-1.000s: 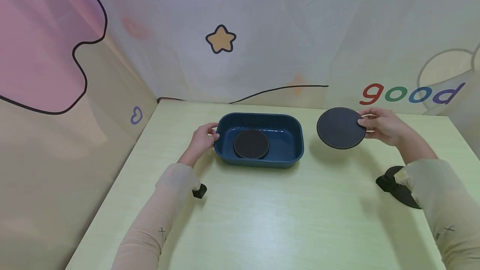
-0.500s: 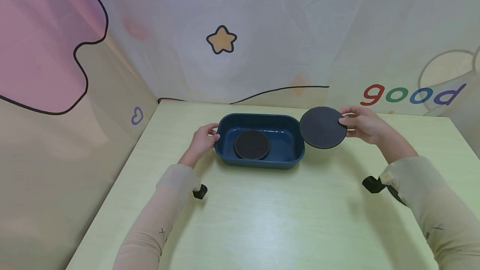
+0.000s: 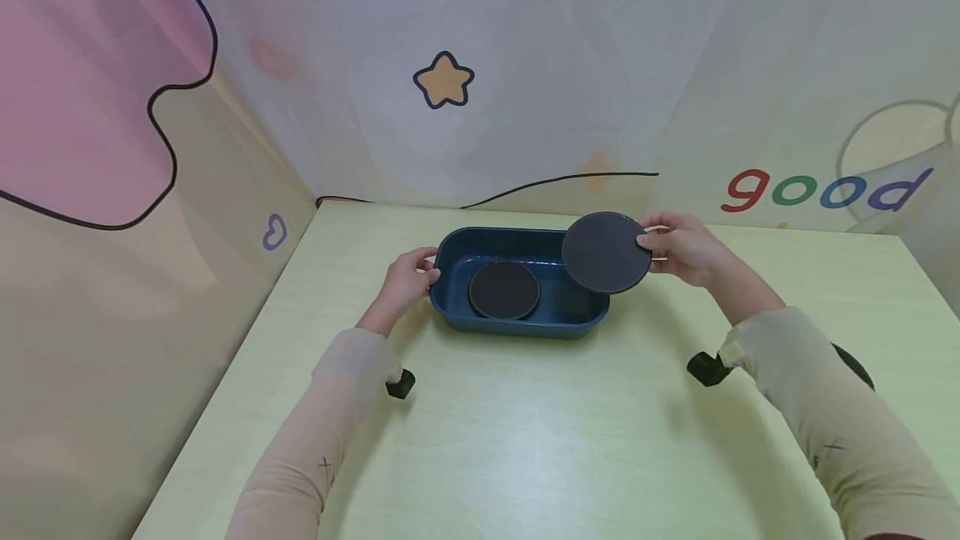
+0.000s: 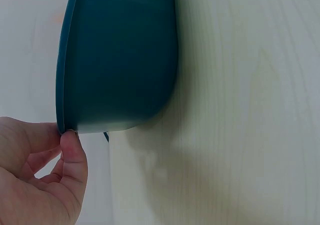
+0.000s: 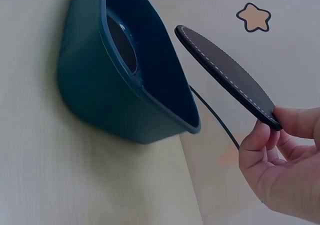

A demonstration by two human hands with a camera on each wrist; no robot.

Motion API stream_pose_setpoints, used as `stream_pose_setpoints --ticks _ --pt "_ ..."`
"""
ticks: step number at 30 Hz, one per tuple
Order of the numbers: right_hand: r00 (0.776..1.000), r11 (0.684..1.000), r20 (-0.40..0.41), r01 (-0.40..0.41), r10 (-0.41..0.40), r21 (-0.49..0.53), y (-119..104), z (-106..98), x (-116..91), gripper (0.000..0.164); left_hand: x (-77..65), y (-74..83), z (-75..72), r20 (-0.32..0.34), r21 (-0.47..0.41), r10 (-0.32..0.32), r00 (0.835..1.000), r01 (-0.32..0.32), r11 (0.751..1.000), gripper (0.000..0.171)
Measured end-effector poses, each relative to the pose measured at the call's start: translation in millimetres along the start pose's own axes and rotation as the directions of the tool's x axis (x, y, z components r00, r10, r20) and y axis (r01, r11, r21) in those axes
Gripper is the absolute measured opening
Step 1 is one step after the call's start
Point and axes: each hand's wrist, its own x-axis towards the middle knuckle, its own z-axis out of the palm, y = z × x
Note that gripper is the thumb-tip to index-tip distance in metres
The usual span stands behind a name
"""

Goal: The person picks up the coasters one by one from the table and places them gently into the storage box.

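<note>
A deep blue rectangular basin (image 3: 525, 328) with rounded corners stands on the table. My left hand (image 3: 405, 280) pinches its left end at the rim, thumb and fingers meeting there in the left wrist view (image 4: 45, 170). One round black coaster (image 3: 504, 290) lies inside, in the left half. Between the thumb and fingers of my right hand (image 3: 686, 248) is a second round black coaster (image 3: 606, 252), held by its right edge. Pale stitching runs round this coaster (image 5: 230, 75) in the right wrist view. It is tilted above the basin's right end, clear of the rim.
Another black round thing (image 3: 853, 365) lies on the table at the right, mostly hidden by my right sleeve. A black wrist camera (image 3: 708, 368) juts from under that sleeve, another (image 3: 401, 383) from the left. A printed backdrop (image 3: 555, 90) rises behind the pale wooden table (image 3: 525, 432).
My right hand has carried its coaster leftward, from beside the basin to over its right end. The left hand and basin have stayed put. The round thing at the right is now more covered.
</note>
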Motion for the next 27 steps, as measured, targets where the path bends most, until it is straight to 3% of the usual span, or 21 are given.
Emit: stream_pose_setpoints --ticks 19,27 --pt "0.999 0.999 0.004 -0.033 0.033 -0.012 14.3 55.1 29.0 0.011 0.3 -0.5 -0.6 0.003 0.007 -0.008 1.0 0.008 1.0 0.041" --pt "0.999 0.999 0.004 -0.046 0.046 0.006 21.6 69.2 37.1 0.012 0.6 0.0 -0.3 0.002 0.007 0.0 1.0 0.0 1.0 0.041"
